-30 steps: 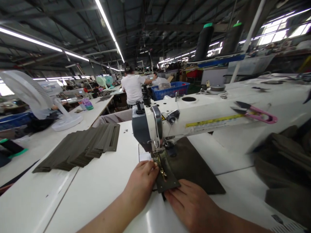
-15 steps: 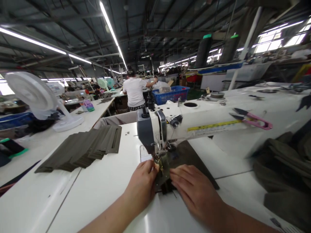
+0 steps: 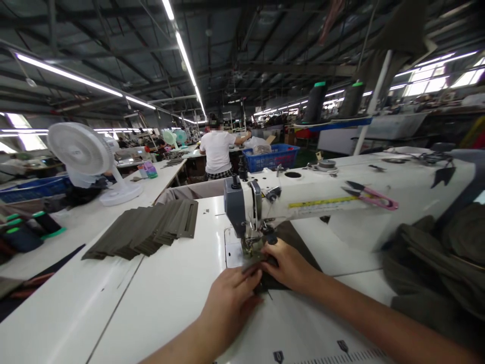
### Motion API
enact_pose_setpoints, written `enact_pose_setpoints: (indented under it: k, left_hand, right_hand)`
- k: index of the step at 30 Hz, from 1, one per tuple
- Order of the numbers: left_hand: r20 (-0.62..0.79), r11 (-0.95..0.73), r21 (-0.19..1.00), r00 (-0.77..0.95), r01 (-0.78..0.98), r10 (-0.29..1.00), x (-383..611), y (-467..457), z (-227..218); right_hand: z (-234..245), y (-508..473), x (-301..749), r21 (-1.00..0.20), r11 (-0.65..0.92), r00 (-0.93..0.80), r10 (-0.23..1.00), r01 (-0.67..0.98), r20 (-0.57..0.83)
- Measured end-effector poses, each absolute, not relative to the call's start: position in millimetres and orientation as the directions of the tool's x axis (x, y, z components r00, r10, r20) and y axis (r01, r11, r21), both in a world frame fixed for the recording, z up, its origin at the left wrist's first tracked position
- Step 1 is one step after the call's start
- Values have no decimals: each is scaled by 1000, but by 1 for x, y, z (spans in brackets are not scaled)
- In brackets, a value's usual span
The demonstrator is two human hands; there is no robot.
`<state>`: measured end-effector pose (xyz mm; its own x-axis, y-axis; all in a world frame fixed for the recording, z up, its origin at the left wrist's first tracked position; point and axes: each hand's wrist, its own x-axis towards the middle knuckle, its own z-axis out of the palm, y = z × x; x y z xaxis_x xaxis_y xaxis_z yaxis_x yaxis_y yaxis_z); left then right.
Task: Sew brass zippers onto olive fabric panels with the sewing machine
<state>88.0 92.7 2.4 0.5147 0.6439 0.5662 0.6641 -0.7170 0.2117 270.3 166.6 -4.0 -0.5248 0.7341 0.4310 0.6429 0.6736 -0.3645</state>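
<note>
Just in front of the needle of a white sewing machine (image 3: 303,189), a dark olive fabric piece (image 3: 299,247) lies on the table. My left hand (image 3: 229,298) pinches its near edge between thumb and fingers. Close to the presser foot, my right hand (image 3: 288,260) is closed on the same fabric, its fingertips bent over a folded part. Both hands nearly touch each other. The exact grip under the fingers is hidden. To the left lies a fanned stack of olive fabric pieces (image 3: 144,230), several of them with a slot cut in them.
Pink-handled thread snips (image 3: 373,196) and a yellow measuring tape (image 3: 322,202) are on the machine arm. Bunched olive fabric (image 3: 428,268) lies at right. Thread cones (image 3: 315,103) stand behind. A white fan (image 3: 81,149), a blue crate (image 3: 275,157) and a person in a white shirt (image 3: 217,151) are farther off.
My right hand has moved forward and left, closer to the needle, and its flat fingers have bent into a grip. My left hand has drawn back toward me. The view has shifted slightly.
</note>
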Motion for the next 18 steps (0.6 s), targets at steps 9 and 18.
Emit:
enact_pose_setpoints:
  k: [9,18]
  left_hand:
    - [482,-774,-55,696,631,533,91,101,4]
    - [533,-782,121,624,612,571,90,105,-2]
  right_hand:
    - [2,161,265,-261,672,-557,729,693,398]
    - [-4,163,257,-422,461,-334,879,781,341]
